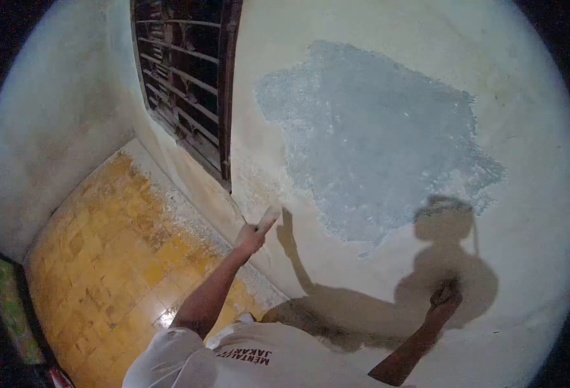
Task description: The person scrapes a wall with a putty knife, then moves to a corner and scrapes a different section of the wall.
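My left hand [251, 240] grips a pale, flat scraper-like tool [269, 218], its end at the wall just below the window's lower corner. Worn, brownish plaster shows around that spot. Over on the right, my right hand [447, 298] is in my own shadow against the white wall [524, 258]. Its fingers look curled, and whatever they hold is too dark to make out. Between and above the hands, a large rough-edged grey patch [382, 142] covers part of the wall.
A barred window [185, 77] with a dark frame is at upper left. Below it lies a yellow tiled floor [110, 252], with pale dust and crumbs along the wall's foot. A green patterned item [13, 310] lies at the far left edge.
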The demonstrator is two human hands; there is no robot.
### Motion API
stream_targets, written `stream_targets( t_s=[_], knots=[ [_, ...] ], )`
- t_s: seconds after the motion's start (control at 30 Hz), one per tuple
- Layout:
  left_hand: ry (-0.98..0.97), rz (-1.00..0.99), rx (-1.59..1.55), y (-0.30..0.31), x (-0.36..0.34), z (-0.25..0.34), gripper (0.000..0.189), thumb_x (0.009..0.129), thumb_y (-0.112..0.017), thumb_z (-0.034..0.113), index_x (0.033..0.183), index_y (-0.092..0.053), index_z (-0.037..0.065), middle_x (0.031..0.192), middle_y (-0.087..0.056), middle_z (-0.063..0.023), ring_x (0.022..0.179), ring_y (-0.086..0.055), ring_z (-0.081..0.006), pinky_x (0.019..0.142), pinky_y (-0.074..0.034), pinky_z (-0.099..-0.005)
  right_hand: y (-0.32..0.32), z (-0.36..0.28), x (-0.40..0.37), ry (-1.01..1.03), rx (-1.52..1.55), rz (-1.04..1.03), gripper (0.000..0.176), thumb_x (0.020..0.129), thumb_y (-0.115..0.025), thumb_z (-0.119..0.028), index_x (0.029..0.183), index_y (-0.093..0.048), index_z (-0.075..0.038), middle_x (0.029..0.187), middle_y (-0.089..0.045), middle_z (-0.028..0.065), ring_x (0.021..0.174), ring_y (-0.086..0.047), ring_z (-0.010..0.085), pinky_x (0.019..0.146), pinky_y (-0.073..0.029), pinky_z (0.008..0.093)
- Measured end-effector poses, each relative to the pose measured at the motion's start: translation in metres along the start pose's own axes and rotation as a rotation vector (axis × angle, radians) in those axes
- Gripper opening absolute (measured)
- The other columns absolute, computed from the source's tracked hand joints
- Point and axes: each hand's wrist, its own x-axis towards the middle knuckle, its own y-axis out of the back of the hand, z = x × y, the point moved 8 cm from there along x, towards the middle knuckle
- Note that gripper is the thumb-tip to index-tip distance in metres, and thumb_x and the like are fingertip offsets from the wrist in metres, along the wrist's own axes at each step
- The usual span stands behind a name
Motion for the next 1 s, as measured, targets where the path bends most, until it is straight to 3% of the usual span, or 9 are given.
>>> stream_targets(
  t_s=[0.13,0.17,0.4,0.47,0.57,0.7,0.8,0.93,1.0],
  knots=[
    [-0.679,0.394,0.101,-0.020,0.029,0.032,0.066,0.080,-0.048,0.059,0.063,-0.060,-0.005,0.055,-0.056,-0.0159,0.055,-0.058,-0.0265,0.055,-0.044,-0.0393,-0.005,-0.014,-0.018,-0.533,0.613,0.194,0.046,0.081,-0.051,-0.045,0.110,-0.051,-0.009,0.099,-0.053,0.0035,0.076,-0.050,0.0111,0.054,-0.040,0.0220],
    [0.083,0.017,-0.167,-0.014,0.025,0.053,0.067,0.080,-0.048,0.059,0.061,-0.059,-0.005,0.054,-0.055,-0.0144,0.053,-0.057,-0.0241,0.054,-0.044,-0.0390,-0.005,-0.007,-0.018,-0.541,0.634,0.204,0.046,0.082,-0.051,-0.044,0.112,-0.050,-0.010,0.102,-0.053,0.0041,0.079,-0.052,0.0121,0.054,-0.041,0.0231],
    [0.054,0.052,-0.079,0.002,0.008,0.020,0.065,0.079,-0.050,0.059,0.059,-0.060,-0.003,0.054,-0.055,-0.0144,0.054,-0.058,-0.0223,0.055,-0.045,-0.0370,-0.005,0.001,-0.020,-0.622,0.659,0.173,0.046,0.083,-0.051,-0.042,0.117,-0.046,-0.012,0.113,-0.050,0.0058,0.091,-0.051,0.0165,0.066,-0.045,0.0273],
    [0.270,0.048,-0.101,0.005,-0.013,0.001,0.066,0.078,-0.051,0.060,0.058,-0.060,-0.003,0.052,-0.055,-0.0141,0.054,-0.058,-0.0224,0.055,-0.045,-0.0373,0.006,0.030,-0.011,-0.064,0.211,0.037,0.036,0.085,-0.054,-0.029,0.116,-0.050,-0.010,0.120,-0.051,0.0103,0.101,-0.052,0.0219,0.078,-0.046,0.0314],
    [-0.229,0.230,-0.121,0.003,0.022,0.043,0.066,0.076,-0.052,0.060,0.058,-0.060,-0.003,0.052,-0.055,-0.0143,0.055,-0.059,-0.0233,0.055,-0.045,-0.0377,0.002,0.051,-0.005,-0.465,0.301,-0.003,0.034,0.084,-0.056,-0.025,0.115,-0.051,-0.010,0.118,-0.053,0.0101,0.100,-0.053,0.0202,0.079,-0.045,0.0344],
    [0.086,0.095,-0.100,0.026,0.008,0.090,0.063,0.079,-0.052,0.056,0.061,-0.062,-0.004,0.056,-0.057,-0.0163,0.059,-0.061,-0.0240,0.058,-0.047,-0.0369,-0.014,0.006,-0.013,-0.544,0.847,-0.057,0.028,0.083,-0.058,-0.018,0.109,-0.053,-0.009,0.117,-0.053,0.0100,0.101,-0.052,0.0188,0.081,-0.045,0.0378],
    [-0.226,0.219,0.032,0.022,0.007,0.055,0.062,0.080,-0.051,0.053,0.064,-0.062,-0.005,0.054,-0.057,-0.0158,0.055,-0.060,-0.0243,0.058,-0.048,-0.0367,0.000,-0.007,-0.014,0.578,-0.506,0.014,0.026,0.083,-0.056,-0.013,0.108,-0.052,-0.011,0.115,-0.054,0.0091,0.101,-0.052,0.0186,0.080,-0.046,0.0383],
    [0.118,0.048,-0.051,-0.001,0.000,-0.002,0.058,0.081,-0.053,0.050,0.068,-0.062,-0.006,0.053,-0.057,-0.0143,0.054,-0.059,-0.0236,0.058,-0.048,-0.0359,-0.003,0.005,-0.008,-0.439,0.366,-0.059,0.036,0.083,-0.053,-0.026,0.112,-0.051,-0.004,0.112,-0.052,0.0083,0.094,-0.051,0.0173,0.075,-0.045,0.0322],
    [-0.602,0.408,0.421,-0.004,0.009,0.055,0.057,0.080,-0.053,0.049,0.067,-0.061,-0.006,0.054,-0.057,-0.0135,0.054,-0.059,-0.0229,0.058,-0.047,-0.0358,-0.006,-0.021,-0.020,-0.610,0.715,0.065,0.034,0.081,-0.058,-0.009,0.114,-0.050,-0.006,0.120,-0.052,0.0090,0.105,-0.050,0.0198,0.086,-0.044,0.0395]
  ],
)
